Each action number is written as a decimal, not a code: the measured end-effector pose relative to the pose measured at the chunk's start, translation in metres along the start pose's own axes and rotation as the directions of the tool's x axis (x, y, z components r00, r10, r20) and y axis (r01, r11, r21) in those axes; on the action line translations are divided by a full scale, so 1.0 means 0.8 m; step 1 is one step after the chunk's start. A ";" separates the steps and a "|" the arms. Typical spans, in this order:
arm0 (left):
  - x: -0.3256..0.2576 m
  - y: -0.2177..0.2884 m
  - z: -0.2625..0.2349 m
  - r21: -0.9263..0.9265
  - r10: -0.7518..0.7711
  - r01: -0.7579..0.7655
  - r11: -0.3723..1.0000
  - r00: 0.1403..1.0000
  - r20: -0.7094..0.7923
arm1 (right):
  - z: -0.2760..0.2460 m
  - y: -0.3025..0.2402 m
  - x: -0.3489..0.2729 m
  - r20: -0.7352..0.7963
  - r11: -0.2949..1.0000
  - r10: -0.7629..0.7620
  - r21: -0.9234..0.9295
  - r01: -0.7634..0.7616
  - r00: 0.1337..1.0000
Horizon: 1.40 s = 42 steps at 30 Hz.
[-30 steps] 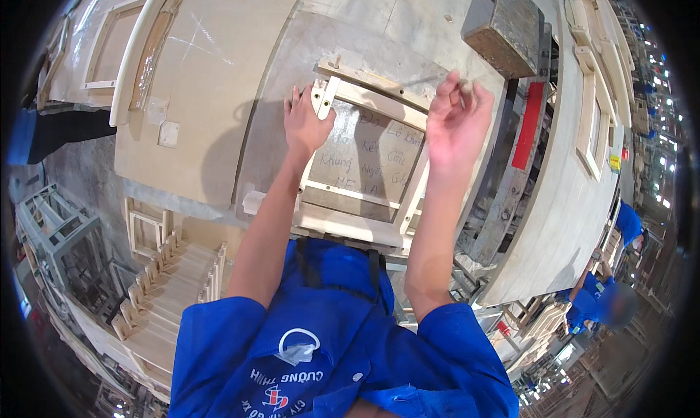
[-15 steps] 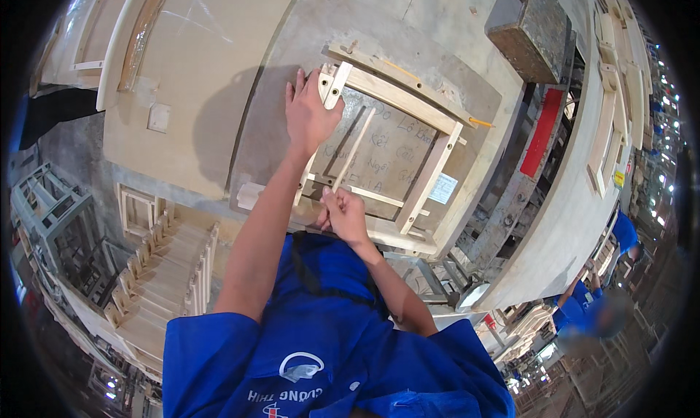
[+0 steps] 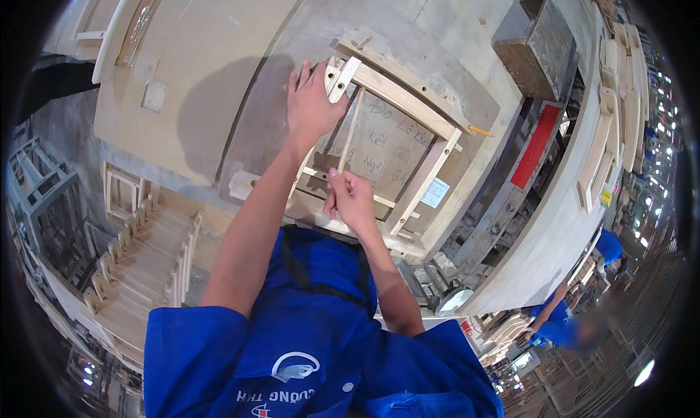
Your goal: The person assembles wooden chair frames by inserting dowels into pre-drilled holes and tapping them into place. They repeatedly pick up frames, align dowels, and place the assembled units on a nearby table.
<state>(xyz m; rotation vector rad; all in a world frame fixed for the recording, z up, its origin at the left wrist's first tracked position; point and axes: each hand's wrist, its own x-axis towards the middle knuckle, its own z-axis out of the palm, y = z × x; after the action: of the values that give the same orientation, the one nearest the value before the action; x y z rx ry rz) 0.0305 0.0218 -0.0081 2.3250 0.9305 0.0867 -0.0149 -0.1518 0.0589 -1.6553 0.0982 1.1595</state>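
the handwriting on the grey worktop [image 3: 408,24] under the wooden frame [image 3: 397,101] is too faint to make out, and the near rail of the frame is partly hidden behind the person's arms. the left hand [image 3: 312,104] lies flat, fingers released, on the frame's far left corner. the right hand [image 3: 351,199] is clenched around the near end of a thin wooden slat [image 3: 350,130] standing inside the frame. a dark open box [image 3: 536,35] sits at the worktop's far right; its inside is in shadow.
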 end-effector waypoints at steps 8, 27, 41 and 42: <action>-0.001 -0.001 0.004 -0.035 0.005 -0.006 0.999 1.000 -0.028 | -0.018 -0.027 -0.032 -0.082 0.994 0.044 0.102 -0.036 0.996; 0.000 0.001 0.003 -0.002 0.009 -0.009 1.000 1.000 -0.024 | 0.006 0.038 0.053 -0.062 0.999 0.047 -0.004 -0.047 0.997; -0.002 -0.001 0.006 -0.034 0.027 -0.029 0.999 0.997 -0.073 | 0.009 0.012 0.080 -0.146 0.974 0.058 0.227 -0.024 0.988; -0.001 -0.003 0.007 -0.030 0.031 -0.034 0.999 0.997 -0.075 | 0.008 0.012 0.081 -0.142 0.972 0.072 0.230 -0.038 0.987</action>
<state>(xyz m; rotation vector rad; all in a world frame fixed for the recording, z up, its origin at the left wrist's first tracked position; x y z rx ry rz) 0.0301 0.0192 -0.0139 2.3217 0.9212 0.2015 0.0098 -0.1217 0.0063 -1.5407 0.3616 1.0234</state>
